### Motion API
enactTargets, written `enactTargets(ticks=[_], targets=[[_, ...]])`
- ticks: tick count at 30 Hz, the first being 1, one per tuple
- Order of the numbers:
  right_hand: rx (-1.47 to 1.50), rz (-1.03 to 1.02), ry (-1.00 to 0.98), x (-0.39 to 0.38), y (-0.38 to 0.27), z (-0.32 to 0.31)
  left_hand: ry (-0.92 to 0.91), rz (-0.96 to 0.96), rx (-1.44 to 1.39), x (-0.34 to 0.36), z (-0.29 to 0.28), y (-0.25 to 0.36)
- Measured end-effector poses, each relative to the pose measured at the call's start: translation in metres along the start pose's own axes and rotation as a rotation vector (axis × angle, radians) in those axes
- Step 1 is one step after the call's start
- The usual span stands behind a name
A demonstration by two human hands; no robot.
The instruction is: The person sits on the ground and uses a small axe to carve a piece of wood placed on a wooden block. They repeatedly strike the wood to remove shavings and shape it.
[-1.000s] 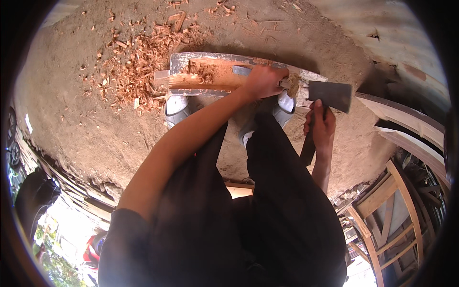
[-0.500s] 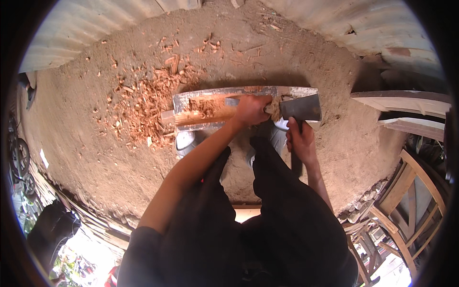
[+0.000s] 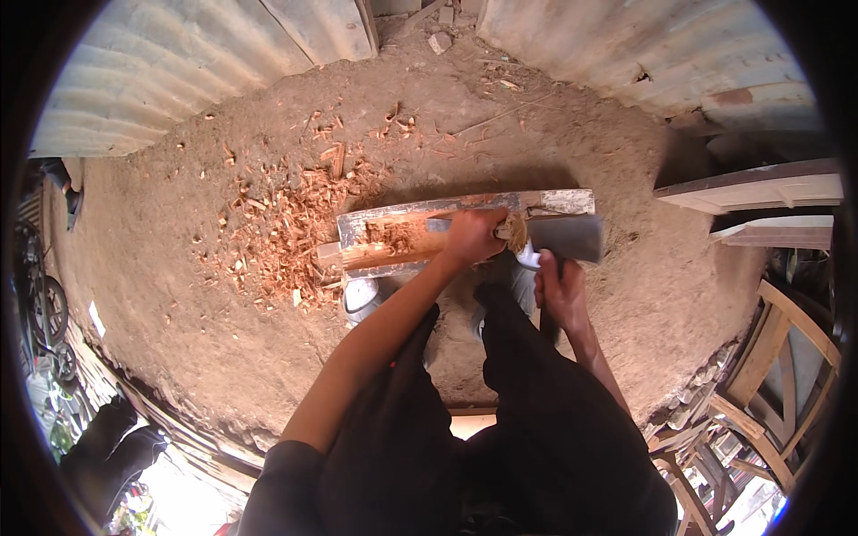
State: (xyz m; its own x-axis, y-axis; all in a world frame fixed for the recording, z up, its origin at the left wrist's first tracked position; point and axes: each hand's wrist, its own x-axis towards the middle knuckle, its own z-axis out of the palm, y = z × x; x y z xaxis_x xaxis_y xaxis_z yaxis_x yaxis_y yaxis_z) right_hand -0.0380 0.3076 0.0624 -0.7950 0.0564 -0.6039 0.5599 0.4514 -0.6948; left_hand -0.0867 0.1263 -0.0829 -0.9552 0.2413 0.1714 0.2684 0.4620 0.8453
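Observation:
My left hand (image 3: 475, 237) is closed around a chisel. The chisel's flat grey blade (image 3: 438, 225) points left into a hollowed wooden piece (image 3: 384, 266), and its frayed handle end (image 3: 517, 234) sticks out to the right. My right hand (image 3: 561, 290) grips the dark handle of a hatchet. Its broad metal head (image 3: 568, 238), slightly blurred, is right beside the chisel's handle end. The wooden piece lies across in front of my feet, with worn pale paint on its rims and reddish bare wood inside. Loose shavings (image 3: 393, 236) lie in its hollow.
Wood chips (image 3: 295, 232) are scattered over the dirt floor (image 3: 179, 268) on the left. Corrugated metal sheets (image 3: 197, 71) border the far side. Curved wooden parts (image 3: 760, 192) stand at right, a wooden frame (image 3: 773, 366) below them. A bicycle wheel (image 3: 54, 308) shows far left.
The view has shifted, so the wooden piece and hands sit lower in the picture. The hatchet head stays close to the chisel's handle end; both hands keep their holds.

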Motion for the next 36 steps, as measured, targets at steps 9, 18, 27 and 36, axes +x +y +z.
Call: enactTargets(ticks=[9,18,27,36], targets=[[0.062,0.016,0.017,0.003,0.005,-0.002,0.010,-0.002,0.007,-0.002,0.001,-0.005],[-0.023,-0.012,0.012,0.004,0.006,0.002,0.000,-0.015,0.022,-0.003,-0.001,-0.005],[-0.005,0.008,-0.057,0.013,0.004,-0.001,0.037,-0.009,0.035,-0.004,-0.002,-0.007],[-0.003,-0.047,-0.036,0.028,0.013,0.004,0.053,-0.029,0.070,-0.002,0.006,-0.011]])
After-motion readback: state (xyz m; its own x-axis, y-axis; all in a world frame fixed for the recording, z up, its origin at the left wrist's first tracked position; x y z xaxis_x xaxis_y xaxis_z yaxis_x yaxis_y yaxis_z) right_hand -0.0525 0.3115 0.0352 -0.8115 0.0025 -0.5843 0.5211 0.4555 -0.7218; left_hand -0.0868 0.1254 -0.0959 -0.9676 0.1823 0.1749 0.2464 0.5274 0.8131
